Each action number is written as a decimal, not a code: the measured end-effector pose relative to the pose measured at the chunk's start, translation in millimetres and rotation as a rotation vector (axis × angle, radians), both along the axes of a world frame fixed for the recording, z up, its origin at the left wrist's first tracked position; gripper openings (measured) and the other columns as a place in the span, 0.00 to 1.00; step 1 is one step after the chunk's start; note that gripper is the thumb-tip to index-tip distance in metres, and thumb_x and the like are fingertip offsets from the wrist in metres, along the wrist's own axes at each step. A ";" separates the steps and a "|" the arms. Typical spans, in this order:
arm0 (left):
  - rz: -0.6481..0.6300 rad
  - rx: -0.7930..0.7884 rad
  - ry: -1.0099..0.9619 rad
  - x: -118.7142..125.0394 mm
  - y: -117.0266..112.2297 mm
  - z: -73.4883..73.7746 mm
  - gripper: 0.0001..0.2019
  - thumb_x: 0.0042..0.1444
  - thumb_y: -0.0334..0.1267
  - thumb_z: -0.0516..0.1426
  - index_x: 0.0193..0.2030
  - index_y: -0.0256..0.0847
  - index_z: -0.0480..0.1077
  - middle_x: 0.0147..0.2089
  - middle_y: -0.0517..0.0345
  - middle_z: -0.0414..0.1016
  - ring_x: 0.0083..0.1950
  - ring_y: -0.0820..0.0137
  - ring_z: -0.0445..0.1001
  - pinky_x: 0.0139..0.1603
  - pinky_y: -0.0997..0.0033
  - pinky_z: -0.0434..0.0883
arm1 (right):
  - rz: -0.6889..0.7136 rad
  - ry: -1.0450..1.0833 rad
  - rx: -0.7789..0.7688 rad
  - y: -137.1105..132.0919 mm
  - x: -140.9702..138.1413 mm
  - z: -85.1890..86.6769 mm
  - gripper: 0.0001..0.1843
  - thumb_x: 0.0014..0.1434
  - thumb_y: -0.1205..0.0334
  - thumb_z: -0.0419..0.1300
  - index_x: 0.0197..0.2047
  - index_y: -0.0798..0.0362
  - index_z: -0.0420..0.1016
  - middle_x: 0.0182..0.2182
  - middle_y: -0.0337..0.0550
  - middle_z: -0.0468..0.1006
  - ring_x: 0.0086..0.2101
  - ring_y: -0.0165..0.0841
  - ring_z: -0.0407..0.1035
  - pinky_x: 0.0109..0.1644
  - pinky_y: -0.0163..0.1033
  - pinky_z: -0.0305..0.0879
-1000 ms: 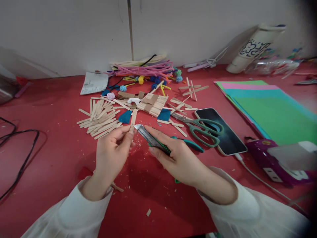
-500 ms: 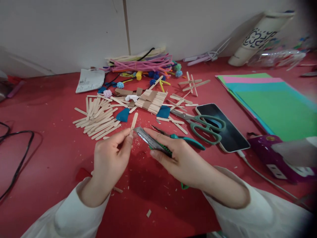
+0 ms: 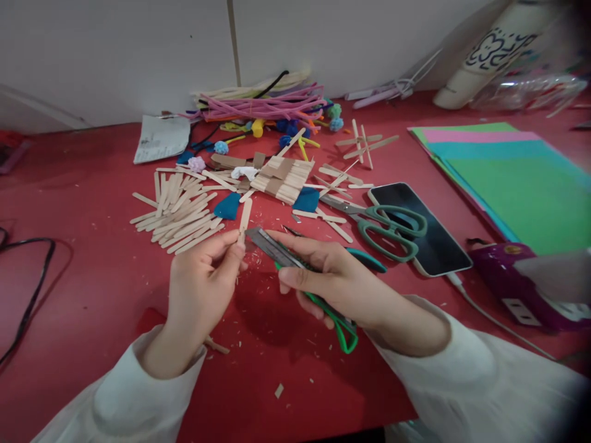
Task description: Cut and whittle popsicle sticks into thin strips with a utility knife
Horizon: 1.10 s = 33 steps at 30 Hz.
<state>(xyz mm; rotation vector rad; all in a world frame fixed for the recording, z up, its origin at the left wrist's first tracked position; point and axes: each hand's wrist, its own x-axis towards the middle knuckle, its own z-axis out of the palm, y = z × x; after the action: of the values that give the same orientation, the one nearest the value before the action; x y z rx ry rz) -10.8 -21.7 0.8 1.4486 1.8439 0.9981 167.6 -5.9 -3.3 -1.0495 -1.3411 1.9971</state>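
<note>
My left hand (image 3: 203, 289) pinches a wooden craft stick (image 3: 244, 219) that points up and away from me. My right hand (image 3: 323, 277) grips a green utility knife (image 3: 295, 271), whose metal blade end (image 3: 258, 239) meets the stick just above my left fingertips. Wood shavings (image 3: 258, 264) are scattered on the red table (image 3: 92, 295) under both hands. Both sleeves are white.
A heap of loose craft sticks (image 3: 178, 212) lies at the left, a glued stick panel (image 3: 282, 178) beyond the hands. Green scissors (image 3: 388, 226) rest partly on a phone (image 3: 422, 231). Coloured paper sheets (image 3: 508, 178), a purple glue gun (image 3: 512, 283), pipe cleaners (image 3: 263, 107) and a black cable (image 3: 28, 289) surround them.
The view has tilted so everything sits slightly higher. My right hand has turned, showing the knife's green tail below the palm. The blade stays against the stick.
</note>
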 end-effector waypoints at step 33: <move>-0.344 -0.191 0.110 -6.1 6.3 2.6 0.08 0.55 0.35 0.49 0.35 0.45 0.69 0.29 0.60 0.77 0.31 0.66 0.74 0.33 0.71 0.64 | -0.477 0.378 -0.119 23.4 6.4 -3.8 0.15 0.50 0.58 0.56 0.43 0.49 0.65 0.22 0.29 0.61 0.13 0.19 0.49 0.10 0.25 0.49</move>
<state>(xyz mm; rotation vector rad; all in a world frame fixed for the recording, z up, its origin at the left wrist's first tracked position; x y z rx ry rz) -16.9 -15.3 3.4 1.6550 1.6368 0.5708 174.1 17.4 -7.2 -0.8815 -0.7031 1.8042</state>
